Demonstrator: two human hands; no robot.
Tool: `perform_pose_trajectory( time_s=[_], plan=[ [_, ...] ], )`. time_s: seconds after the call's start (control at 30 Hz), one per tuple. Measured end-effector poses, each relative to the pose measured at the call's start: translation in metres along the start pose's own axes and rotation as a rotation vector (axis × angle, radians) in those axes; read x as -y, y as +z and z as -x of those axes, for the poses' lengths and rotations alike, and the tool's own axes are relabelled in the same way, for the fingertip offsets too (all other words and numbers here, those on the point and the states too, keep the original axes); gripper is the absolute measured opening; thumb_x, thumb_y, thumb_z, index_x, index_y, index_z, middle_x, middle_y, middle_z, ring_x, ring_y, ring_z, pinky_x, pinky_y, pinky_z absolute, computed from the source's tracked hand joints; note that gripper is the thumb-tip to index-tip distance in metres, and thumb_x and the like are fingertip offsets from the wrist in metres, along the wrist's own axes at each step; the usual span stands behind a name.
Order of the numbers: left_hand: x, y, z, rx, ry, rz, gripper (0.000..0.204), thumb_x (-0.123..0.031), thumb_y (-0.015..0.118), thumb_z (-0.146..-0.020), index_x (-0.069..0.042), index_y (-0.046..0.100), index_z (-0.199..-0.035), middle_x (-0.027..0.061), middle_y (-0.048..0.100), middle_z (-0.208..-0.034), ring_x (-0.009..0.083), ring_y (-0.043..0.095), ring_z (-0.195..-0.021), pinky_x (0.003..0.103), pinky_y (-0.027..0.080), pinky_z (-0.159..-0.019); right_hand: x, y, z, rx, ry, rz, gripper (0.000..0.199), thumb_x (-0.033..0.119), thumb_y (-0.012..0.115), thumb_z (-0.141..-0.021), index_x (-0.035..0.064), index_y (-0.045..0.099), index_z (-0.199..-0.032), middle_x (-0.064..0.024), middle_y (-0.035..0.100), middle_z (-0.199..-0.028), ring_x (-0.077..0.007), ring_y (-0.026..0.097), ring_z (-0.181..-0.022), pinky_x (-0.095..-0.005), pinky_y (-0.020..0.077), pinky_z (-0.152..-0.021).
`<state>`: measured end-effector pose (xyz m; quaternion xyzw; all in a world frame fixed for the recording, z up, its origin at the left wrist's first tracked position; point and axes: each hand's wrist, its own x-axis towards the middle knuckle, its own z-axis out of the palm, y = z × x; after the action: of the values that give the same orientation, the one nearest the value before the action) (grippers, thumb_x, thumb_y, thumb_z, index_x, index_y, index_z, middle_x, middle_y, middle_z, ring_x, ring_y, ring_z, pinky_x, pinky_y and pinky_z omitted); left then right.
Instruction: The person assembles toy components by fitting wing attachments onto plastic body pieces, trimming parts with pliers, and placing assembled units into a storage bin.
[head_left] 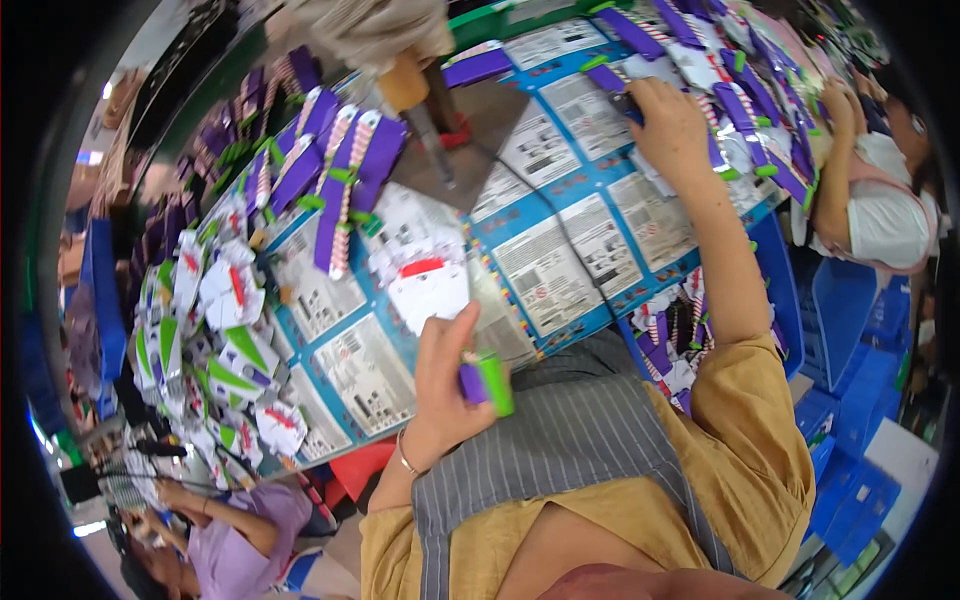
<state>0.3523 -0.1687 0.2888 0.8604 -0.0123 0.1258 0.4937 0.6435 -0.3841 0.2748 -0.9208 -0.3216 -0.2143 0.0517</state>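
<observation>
My left hand (440,385) is closed round a small green and purple plastic part (487,386) near the table's front edge. Just beyond its fingertips lies a white shell piece (427,295) with a red strip across it. My right arm reaches to the far right, where my right hand (665,125) is closed on a small dark object (627,106); its kind is hard to make out. Close to those fingers is a purple piece with a green end (603,74). Farther left lie purple parts (360,170) with red-and-white striped strips and green tips.
Printed sheets (570,260) with blue borders cover the table. White and green shells (235,350) are heaped at left, striped purple parts (740,110) at far right. A black cable (550,205) crosses the sheets below a metal rod (432,145). Blue bins (840,320) stand right; people work on both sides.
</observation>
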Motion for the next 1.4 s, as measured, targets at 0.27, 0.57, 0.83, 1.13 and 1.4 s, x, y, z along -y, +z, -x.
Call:
perform_pose_trajectory(
  time_s=[0.27, 0.57, 0.83, 1.13, 1.4],
  plan=[
    [-0.001, -0.007, -0.009, 0.122, 0.147, -0.532, 0.098, -0.015, 0.08, -0.046, 0.004, 0.037, -0.132, 0.0101, 0.046, -0.086, 0.0275, 0.047, -0.077, 0.037, 0.035, -0.072, 0.107, -0.076, 0.044, 1.058, 0.053, -1.245, 0.03, 0.028, 0.053, -0.088, 0.0064, 0.055, -0.108, -0.0135, 0.065, -0.089, -0.0256, 0.064, -0.084, -0.0354, 0.0486, -0.072],
    [0.02, -0.019, 0.009, -0.113, 0.067, -0.229, 0.07, -0.005, 0.071, -0.065, 0.004, 0.043, -0.128, 0.0192, 0.058, -0.098, 0.0328, 0.059, -0.086, 0.039, 0.048, -0.075, 0.133, -0.063, 0.058, 1.083, -0.111, -1.665, 0.038, 0.015, 0.059, -0.086, 0.0058, 0.05, -0.122, -0.0099, 0.059, -0.109, -0.02, 0.057, -0.098, -0.0317, 0.044, -0.086],
    [0.026, -0.011, 0.011, -0.114, 0.197, -0.247, 0.06, -0.006, 0.063, -0.071, 0.004, 0.045, -0.127, 0.0068, 0.056, -0.071, 0.0205, 0.057, -0.061, 0.031, 0.045, -0.055, 0.166, -0.05, 0.071, 0.537, -0.261, -1.71, 0.02, 0.012, 0.065, -0.082, 0.0057, 0.054, -0.097, -0.0104, 0.057, -0.104, -0.0236, 0.057, -0.092, -0.0345, 0.0431, -0.082],
    [0.033, -0.02, -0.003, -0.168, 0.175, -0.509, 0.06, -0.004, 0.066, -0.07, 0.003, 0.046, -0.127, 0.0134, 0.057, -0.094, 0.027, 0.055, -0.085, 0.04, 0.043, -0.075, 0.147, -0.065, 0.056, 0.699, -0.373, -1.77, 0.034, 0.001, 0.068, -0.072, 0.0057, 0.061, -0.105, -0.0085, 0.059, -0.089, -0.0243, 0.058, -0.079, -0.033, 0.045, -0.068],
    [0.056, -0.016, -0.011, -0.297, -0.396, 0.437, 0.077, -0.004, 0.056, -0.086, -0.001, 0.005, -0.143, 0.0198, 0.038, -0.134, 0.0235, 0.047, -0.114, 0.031, 0.04, -0.093, 0.146, -0.023, 0.066, 0.191, -0.451, -0.775, 0.018, 0.009, 0.058, -0.069, 0.0116, 0.056, -0.087, -0.0007, 0.055, -0.091, -0.0178, 0.055, -0.086, -0.0327, 0.0379, -0.075]
  ],
)
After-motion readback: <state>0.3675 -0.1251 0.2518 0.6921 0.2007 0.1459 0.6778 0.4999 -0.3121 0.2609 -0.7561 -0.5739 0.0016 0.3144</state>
